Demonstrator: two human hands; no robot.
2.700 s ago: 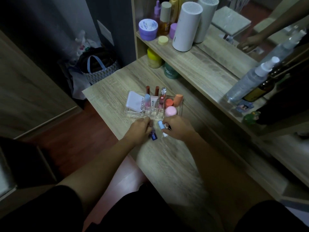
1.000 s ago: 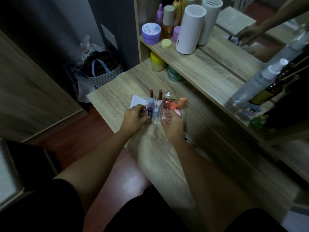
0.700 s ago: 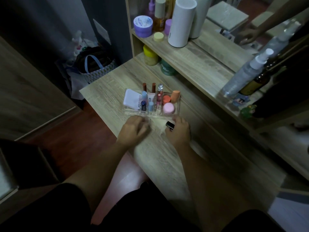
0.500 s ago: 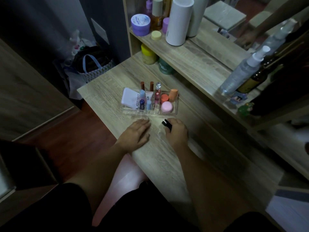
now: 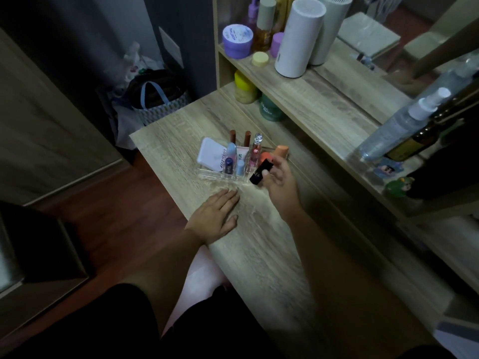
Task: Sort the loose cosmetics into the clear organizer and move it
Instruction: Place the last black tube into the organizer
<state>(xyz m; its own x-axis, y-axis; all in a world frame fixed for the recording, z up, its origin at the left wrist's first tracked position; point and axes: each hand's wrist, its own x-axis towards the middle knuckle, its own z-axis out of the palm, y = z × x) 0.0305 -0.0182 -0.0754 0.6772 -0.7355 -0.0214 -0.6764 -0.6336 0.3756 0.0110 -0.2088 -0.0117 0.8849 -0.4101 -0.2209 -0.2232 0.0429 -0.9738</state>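
Observation:
The clear organizer sits on the wooden table and holds a white compact, several upright lip tubes and an orange sponge. My right hand hovers over the organizer's right end, fingers closed on a black lipstick tube held tilted above the table. My left hand lies flat on the table just in front of the organizer, holding nothing. The pink round item in the organizer is hidden behind my right hand.
A shelf behind the table carries a purple jar, a tall white cylinder, a yellow jar, a green jar and a spray bottle. A bag stands on the floor at the left.
My right hand picked the black tube off the table and lifted it toward the organizer's right end. My left hand stayed flat on the table.

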